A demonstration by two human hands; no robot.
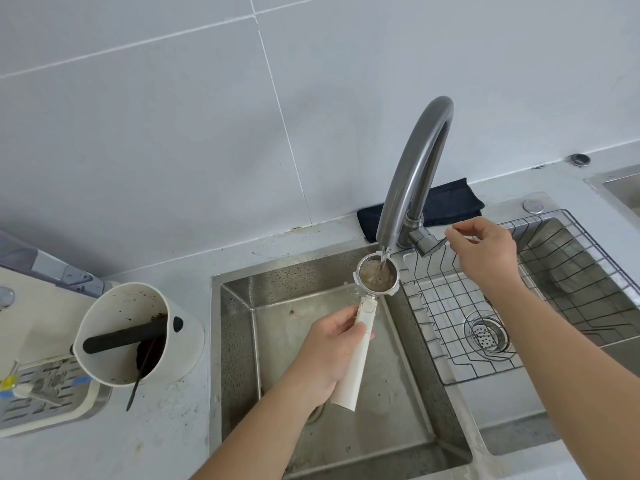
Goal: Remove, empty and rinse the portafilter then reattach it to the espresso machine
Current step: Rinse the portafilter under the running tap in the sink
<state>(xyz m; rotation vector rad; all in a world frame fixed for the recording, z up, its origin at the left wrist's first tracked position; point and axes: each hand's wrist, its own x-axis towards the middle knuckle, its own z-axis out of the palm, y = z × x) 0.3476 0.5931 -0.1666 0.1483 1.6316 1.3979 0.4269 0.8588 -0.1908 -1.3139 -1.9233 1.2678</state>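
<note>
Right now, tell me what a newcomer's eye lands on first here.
The portafilter, held by its white handle in the left hand over the sink, catches water from the tall curved faucet. The right hand is at the faucet lever. At left stands a white, coffee-stained knock box.

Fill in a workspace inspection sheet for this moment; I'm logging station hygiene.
Surface: grey counter, speckled with grounds.
Job's things: portafilter under running faucet, basket holding murky water, over the sink.
Clutter: white knock box with grounds, dark cloth, wire rack.
Grippers: left hand grips the portafilter's white handle; right hand at the faucet lever.
Cables: nothing seen.
Surroundings: tiled wall; drip tray at left.
</note>
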